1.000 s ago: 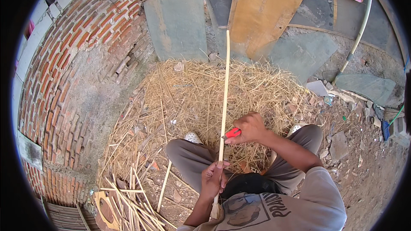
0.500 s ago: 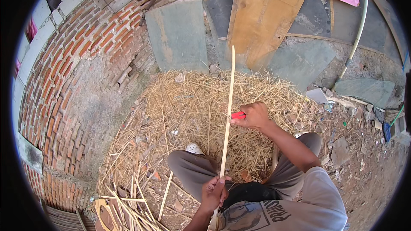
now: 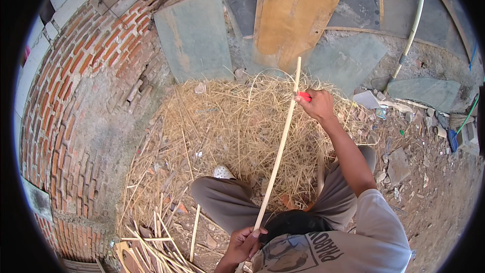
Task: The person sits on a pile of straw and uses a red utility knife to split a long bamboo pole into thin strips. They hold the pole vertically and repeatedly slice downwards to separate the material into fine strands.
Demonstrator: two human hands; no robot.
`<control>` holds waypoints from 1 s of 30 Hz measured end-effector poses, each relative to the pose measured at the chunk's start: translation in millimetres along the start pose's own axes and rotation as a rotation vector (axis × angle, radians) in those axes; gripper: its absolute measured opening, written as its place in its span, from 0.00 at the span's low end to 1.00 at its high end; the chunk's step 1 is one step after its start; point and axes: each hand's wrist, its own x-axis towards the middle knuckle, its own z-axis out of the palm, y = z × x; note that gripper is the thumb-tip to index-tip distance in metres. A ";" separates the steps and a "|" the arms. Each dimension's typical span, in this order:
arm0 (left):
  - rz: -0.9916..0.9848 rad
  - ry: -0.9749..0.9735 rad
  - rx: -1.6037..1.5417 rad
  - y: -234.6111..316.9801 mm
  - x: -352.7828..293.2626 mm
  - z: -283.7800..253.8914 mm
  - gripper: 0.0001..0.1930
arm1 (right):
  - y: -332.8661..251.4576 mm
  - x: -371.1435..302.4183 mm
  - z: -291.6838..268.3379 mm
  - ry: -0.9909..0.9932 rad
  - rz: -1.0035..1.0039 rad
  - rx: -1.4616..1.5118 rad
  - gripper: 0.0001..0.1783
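A long, pale bamboo strip [image 3: 279, 164] slants up from my lap, its far end tilted slightly right. My left hand [image 3: 243, 244] is closed round its near part, by my waist. On the strip's far part, my right hand [image 3: 320, 105] grips a small red-handled knife [image 3: 304, 95] against the right side; its blade is hidden. From that spot a thin curled shaving [image 3: 268, 70] arcs off to the left. Beneath lies a wide heap of straw-coloured shavings [image 3: 227, 121], in front of my crossed legs.
Several loose bamboo strips [image 3: 160, 253] lie at the lower left. A worn brick wall [image 3: 76, 106] runs along the left. Grey slabs [image 3: 194, 40] and a tan board [image 3: 298, 10] lean at the back. Rubble and a pale pole [image 3: 414, 30] are on the right.
My right hand has slid the knife up along the strip toward its far end. A curled shaving now shows there. The strip tilts further right, and the view has shifted slightly.
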 end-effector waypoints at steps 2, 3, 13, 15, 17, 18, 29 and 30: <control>-0.030 -0.018 0.014 -5.2 -11.4 -7.4 0.15 | 13.4 9.8 -7.3 0.007 0.122 -0.005 0.39; -0.044 -0.022 0.020 -7.3 -17.0 -10.5 0.15 | 18.5 13.4 -10.9 0.005 0.166 -0.012 0.39; -0.199 0.005 0.111 -6.8 -55.7 -24.7 0.14 | 64.3 35.9 -36.9 0.088 0.641 -0.069 0.47; -0.206 0.045 0.101 -6.6 -62.3 -24.3 0.14 | 60.0 36.8 -36.1 0.048 0.628 -0.034 0.47; -0.129 0.088 0.085 -10.4 -55.1 -30.9 0.14 | 45.5 26.0 -33.3 -0.034 0.546 0.028 0.46; -0.089 0.103 0.070 -13.9 -45.3 -34.0 0.14 | 27.4 14.9 -30.3 -0.132 0.445 0.062 0.45; 0.152 0.247 -0.129 10.7 77.2 -6.9 0.15 | -108.5 -107.7 9.8 -0.485 -0.496 0.171 0.38; 0.161 0.242 -0.120 10.8 79.5 -4.0 0.15 | -106.5 -106.4 10.4 -0.494 -0.484 0.185 0.38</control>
